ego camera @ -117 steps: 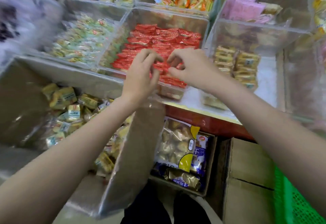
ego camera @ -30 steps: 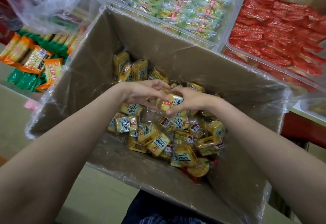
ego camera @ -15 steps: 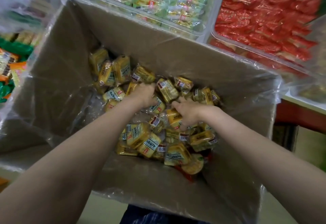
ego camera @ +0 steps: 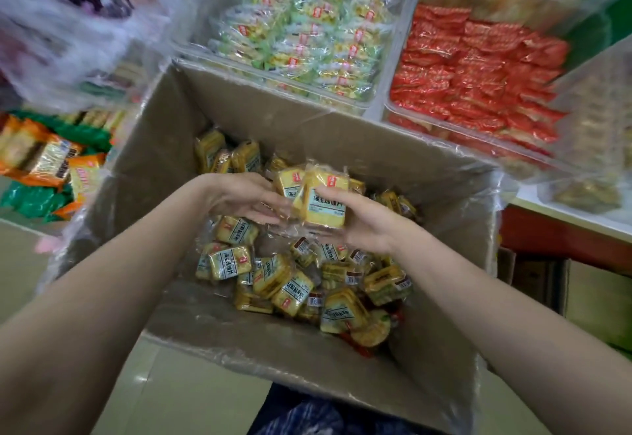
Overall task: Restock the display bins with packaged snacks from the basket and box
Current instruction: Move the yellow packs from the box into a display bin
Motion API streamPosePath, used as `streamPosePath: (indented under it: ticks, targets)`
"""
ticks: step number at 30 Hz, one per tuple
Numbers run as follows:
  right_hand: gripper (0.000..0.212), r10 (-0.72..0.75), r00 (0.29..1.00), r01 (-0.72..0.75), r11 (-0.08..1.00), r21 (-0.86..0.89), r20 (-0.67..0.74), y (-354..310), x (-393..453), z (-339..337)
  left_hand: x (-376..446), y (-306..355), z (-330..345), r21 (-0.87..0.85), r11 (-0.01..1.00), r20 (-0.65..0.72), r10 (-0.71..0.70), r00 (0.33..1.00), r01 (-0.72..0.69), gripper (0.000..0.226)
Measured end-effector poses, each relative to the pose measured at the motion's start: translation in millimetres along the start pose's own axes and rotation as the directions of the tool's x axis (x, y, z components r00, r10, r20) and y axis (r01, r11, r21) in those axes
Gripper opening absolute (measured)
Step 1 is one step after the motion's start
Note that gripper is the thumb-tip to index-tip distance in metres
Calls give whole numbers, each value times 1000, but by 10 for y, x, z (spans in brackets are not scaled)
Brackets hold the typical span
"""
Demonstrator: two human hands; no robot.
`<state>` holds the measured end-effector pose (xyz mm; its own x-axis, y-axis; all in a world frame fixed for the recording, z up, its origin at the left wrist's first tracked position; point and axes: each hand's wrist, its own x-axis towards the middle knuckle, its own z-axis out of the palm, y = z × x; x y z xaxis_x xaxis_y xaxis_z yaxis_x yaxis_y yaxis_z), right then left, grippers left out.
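A cardboard box lined with clear plastic stands in front of me, with several yellow wrapped snack packs piled in its bottom. My right hand grips a yellow snack pack raised above the pile. My left hand is palm up beside it and holds another yellow pack, its fingers touching the wrappers. Both hands meet over the middle of the box.
Behind the box are clear display bins: one with green and yellow packs, one with red packs. Orange and green packs lie at left. A clear plastic bag hangs upper left. Brown cartons stand low right.
Both hands were down in the pile half a second ago; they have risen out of it holding yellow packs. Earlier still they were at the red-pack bin.
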<state>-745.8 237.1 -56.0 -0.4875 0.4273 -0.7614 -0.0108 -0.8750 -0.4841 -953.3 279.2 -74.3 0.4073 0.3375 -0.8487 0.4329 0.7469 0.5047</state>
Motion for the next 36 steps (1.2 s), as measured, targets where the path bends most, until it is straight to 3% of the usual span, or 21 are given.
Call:
streamPosePath:
  ticks: [3, 5, 7, 8, 11, 15, 16, 18, 20, 23, 25, 27, 30, 32, 34, 36]
  targets:
    - [52, -98, 994, 96, 995, -38, -47, 8, 70, 86, -5, 26, 85, 94, 996, 24, 10, 1000, -13, 35]
    - [76, -103, 992, 95, 991, -97, -77, 17, 108, 44, 22, -21, 38, 322, 947, -19, 12, 1000, -5, 36]
    - [90, -65, 995, 46, 976, -214, -81, 47, 106, -47, 107, -153, -80, 680, 731, -233, 138, 963, 59, 39]
    - [89, -41, 996, 12, 951, -309, -85, 64, 76, -84, 151, -231, -126, 778, 614, -331, 221, 917, 133, 43]
    - [96, 27, 991, -100, 785, -612, -128, 149, 42, -220, 330, -417, -134, 838, 499, -394, 272, 878, 221, 60]
    - [84, 41, 996, -79, 740, -668, -74, 200, 53, -247, 596, -377, 19, 785, 574, -448, 264, 854, 234, 82]
    - [81, 32, 996, -75, 748, -659, -78, 200, 70, -237, 649, -359, 59, 752, 609, -481, 245, 841, 253, 87]
    - [101, 44, 996, -80, 844, -530, -80, 213, 118, -248, 712, -333, 130, 712, 636, -535, 215, 817, 299, 90]
    - [112, 70, 996, -87, 933, -349, -60, 225, 148, -252, 720, -311, 166, 741, 597, -522, 226, 822, 307, 83]
    - [63, 43, 997, -53, 986, -158, -64, 183, 124, -222, 707, -321, 187, 855, 407, -434, 218, 874, 323, 79]
    - [42, 32, 999, -36, 989, -145, -34, 145, 63, -209, 733, -356, 226, 873, 371, -401, 175, 899, 317, 94]
    - [32, 45, 999, -45, 982, -181, -4, 131, 14, -242, 807, -394, 293, 897, 338, -354, 167, 920, 284, 107]
    - [38, 67, 998, -69, 969, -238, -15, 131, -29, -305, 903, -422, 381, 911, 290, -358, 206, 911, 293, 114]
    - [44, 73, 997, -73, 970, -234, -6, 132, -35, -346, 896, -414, 382, 908, 338, -341, 250, 906, 249, 106]
    - [51, 53, 998, -49, 979, -200, 15, 138, -59, -348, 772, -330, 329, 811, 571, -292, 208, 933, 127, 85]
    - [59, -2, 1000, 5, 996, -92, 30, 127, -99, -339, 536, -185, 225, 551, 834, -192, 90, 977, 32, 65]
